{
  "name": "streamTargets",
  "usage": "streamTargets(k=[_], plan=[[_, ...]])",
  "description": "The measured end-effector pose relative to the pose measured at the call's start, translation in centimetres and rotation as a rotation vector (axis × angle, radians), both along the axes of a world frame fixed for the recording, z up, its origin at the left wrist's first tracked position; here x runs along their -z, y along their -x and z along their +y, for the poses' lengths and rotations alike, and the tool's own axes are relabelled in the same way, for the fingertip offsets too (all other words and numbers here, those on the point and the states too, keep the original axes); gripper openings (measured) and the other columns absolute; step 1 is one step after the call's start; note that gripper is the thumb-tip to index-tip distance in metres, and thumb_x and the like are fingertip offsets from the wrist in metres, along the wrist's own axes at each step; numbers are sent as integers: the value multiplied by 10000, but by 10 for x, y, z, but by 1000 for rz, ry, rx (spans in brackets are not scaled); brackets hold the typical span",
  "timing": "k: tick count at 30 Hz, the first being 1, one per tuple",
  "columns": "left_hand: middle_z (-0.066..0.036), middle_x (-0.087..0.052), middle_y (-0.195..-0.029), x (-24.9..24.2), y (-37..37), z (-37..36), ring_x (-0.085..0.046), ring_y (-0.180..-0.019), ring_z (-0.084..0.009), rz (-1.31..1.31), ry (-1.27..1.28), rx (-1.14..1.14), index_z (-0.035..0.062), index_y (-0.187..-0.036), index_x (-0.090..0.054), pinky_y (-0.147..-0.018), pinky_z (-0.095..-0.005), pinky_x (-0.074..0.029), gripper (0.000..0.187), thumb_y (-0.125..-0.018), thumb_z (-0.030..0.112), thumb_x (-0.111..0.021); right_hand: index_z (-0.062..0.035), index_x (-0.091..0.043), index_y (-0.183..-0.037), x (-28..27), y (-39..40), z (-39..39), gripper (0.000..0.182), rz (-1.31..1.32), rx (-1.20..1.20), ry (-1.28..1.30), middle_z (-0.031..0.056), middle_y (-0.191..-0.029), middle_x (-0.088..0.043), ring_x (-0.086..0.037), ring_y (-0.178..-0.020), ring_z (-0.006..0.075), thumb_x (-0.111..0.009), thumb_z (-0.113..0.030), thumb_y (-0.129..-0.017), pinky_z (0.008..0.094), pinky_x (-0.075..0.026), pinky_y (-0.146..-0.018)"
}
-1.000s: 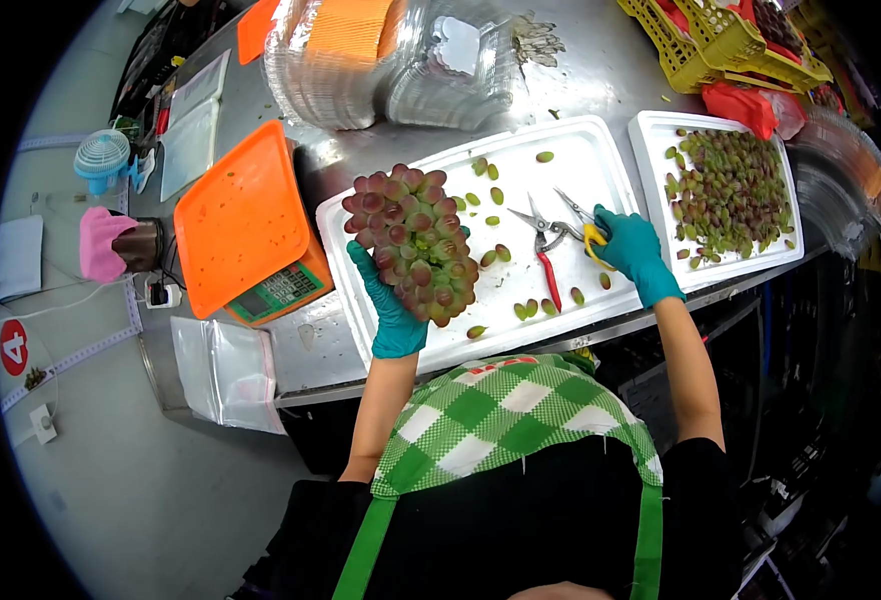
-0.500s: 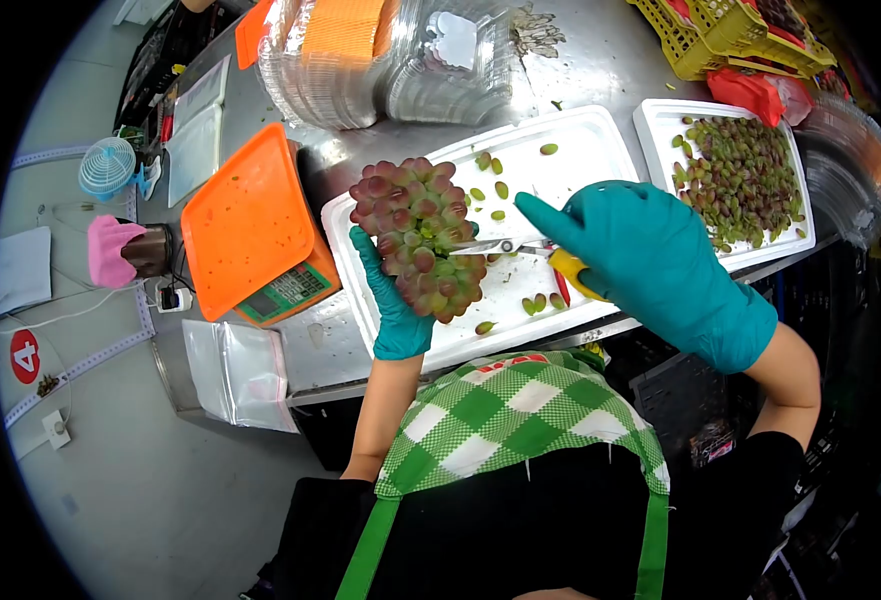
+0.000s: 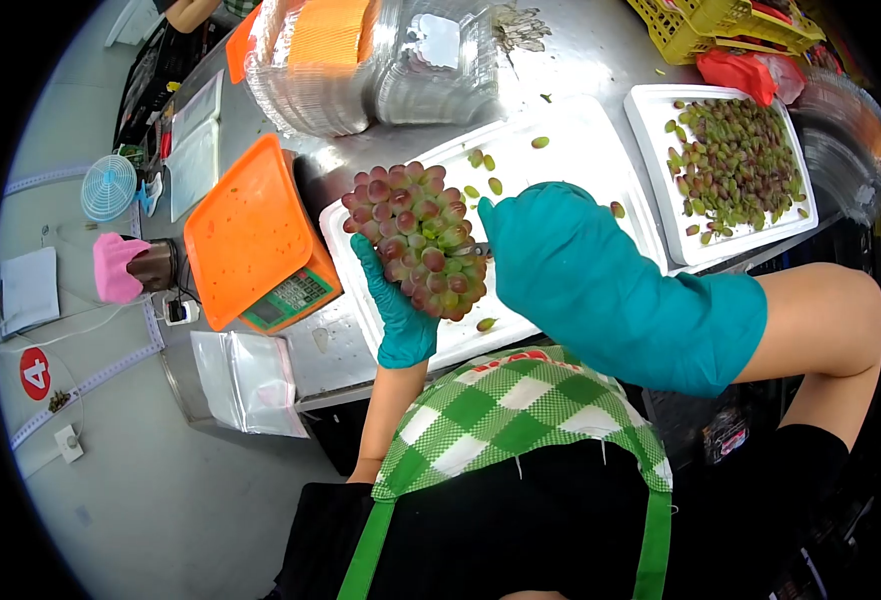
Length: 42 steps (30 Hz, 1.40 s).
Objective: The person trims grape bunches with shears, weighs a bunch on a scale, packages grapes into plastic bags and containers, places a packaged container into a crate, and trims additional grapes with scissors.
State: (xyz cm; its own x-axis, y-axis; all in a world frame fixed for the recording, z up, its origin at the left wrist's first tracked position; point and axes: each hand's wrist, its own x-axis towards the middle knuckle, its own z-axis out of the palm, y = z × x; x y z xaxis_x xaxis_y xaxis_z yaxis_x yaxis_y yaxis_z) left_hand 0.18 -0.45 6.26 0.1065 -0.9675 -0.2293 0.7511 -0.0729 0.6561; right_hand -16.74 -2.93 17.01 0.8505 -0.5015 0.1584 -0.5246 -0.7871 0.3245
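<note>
A bunch of red-green grapes [image 3: 415, 235] rests in my left hand [image 3: 403, 322], gloved in teal, its fingers wrapped round the lower left side. My right hand [image 3: 565, 262], in a matching glove, is closed on scissors [image 3: 482, 249]. Only a short metal part of them shows, touching the right side of the bunch; the handles and blade tips are hidden. Under both hands lies a white foam tray [image 3: 600, 140] with several loose grapes [image 3: 495, 186] scattered on it.
An orange-topped scale [image 3: 250, 235] stands left of the tray. Stacked clear plastic containers [image 3: 305, 75] sit behind it. To the right, another foam tray [image 3: 643, 110] holds many loose grapes, with a yellow crate [image 3: 680, 35] beyond. Plastic bags [image 3: 250, 380] lie at the table's front left.
My right hand has moved left and turned, bringing the scissors further into the bunch and covering their yellow handle. My left hand still holds the bunch in nearly the same place.
</note>
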Motion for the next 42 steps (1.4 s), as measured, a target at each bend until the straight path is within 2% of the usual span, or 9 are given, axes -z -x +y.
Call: streamTargets(k=[5,9,12,15,23,29,33,39,42], plan=[[-94,-326,-1310,-2,4,0,-371,-1173,-276,-40,1,15,156,-1314,-239,-966,-420,-344,681,-802,585,-372,39,-537,-752,-8,-6,2,81,3,32,-202,99,-624,-451,-461,-587,211,-509,-28,-714,331,-387,-547],[-89,-309,-1321,6,1,0,-349,-1189,-273,6,-2,21,161,-1317,-233,-984,-416,-320,676,-805,581,-370,-124,-615,-727,-8,-10,-4,146,102,-8,-264,13,-640,-539,-537,-614,194,-624,-196,-601,337,-382,-479],[-84,-300,-1327,9,0,-1,-335,-1199,-272,22,-4,28,164,-1319,-229,-997,-412,-301,672,-808,579,-367,-116,-618,-734,-8,-14,-3,169,166,11,-182,15,-651,-541,-537,-625,191,-636,-202,-590,341,-385,-492],[-82,-301,-1327,8,1,1,-330,-1203,-271,2,-14,32,165,-1319,-230,-1002,-409,-293,668,-810,577,-364,-20,-541,-660,-1,-11,-4,38,97,-40,-320,87,-664,-444,-462,-638,213,-523,-30,-628,332,-381,-598],[-86,-326,-1312,6,0,2,-350,-1187,-271,-16,-30,16,147,-1308,-258,-985,-411,-311,663,-811,572,-366,1,-531,-674,-1,-6,-7,72,-25,-82,-183,94,-608,-436,-450,-580,203,-520,-40,-616,317,-359,-540],[-89,-337,-1302,3,-4,3,-364,-1176,-269,-57,-33,32,138,-1299,-274,-976,-408,-323,658,-810,563,-382,14,-512,-682,-32,-6,-26,130,84,-192,-567,97,-578,-439,-455,-553,200,-542,-52,-575,314,-352,-487],[-89,-343,-1297,26,-19,5,-369,-1172,-269,877,206,259,137,-1297,-278,-973,-406,-328,656,-809,562,-385,12,-511,-689,-20,1,-17,140,-64,-169,-421,95,-572,-443,-463,-545,201,-546,-53,-570,314,-352,-474],[-91,-339,-1300,-7,1,2,-372,-1170,-271,-92,-104,-7,138,-1303,-266,-969,-407,-335,669,-805,570,-381,44,-526,-760,3,6,-7,148,-69,-120,-243,88,-604,-479,-501,-562,203,-532,-66,-661,318,-386,-480],[-92,-337,-1302,6,-5,2,-373,-1169,-271,-24,2,27,143,-1308,-255,-965,-408,-340,674,-804,575,-375,74,-531,-877,12,13,-8,235,-297,-141,-470,96,-638,-510,-531,-579,224,-525,-88,-707,332,-422,-510]])
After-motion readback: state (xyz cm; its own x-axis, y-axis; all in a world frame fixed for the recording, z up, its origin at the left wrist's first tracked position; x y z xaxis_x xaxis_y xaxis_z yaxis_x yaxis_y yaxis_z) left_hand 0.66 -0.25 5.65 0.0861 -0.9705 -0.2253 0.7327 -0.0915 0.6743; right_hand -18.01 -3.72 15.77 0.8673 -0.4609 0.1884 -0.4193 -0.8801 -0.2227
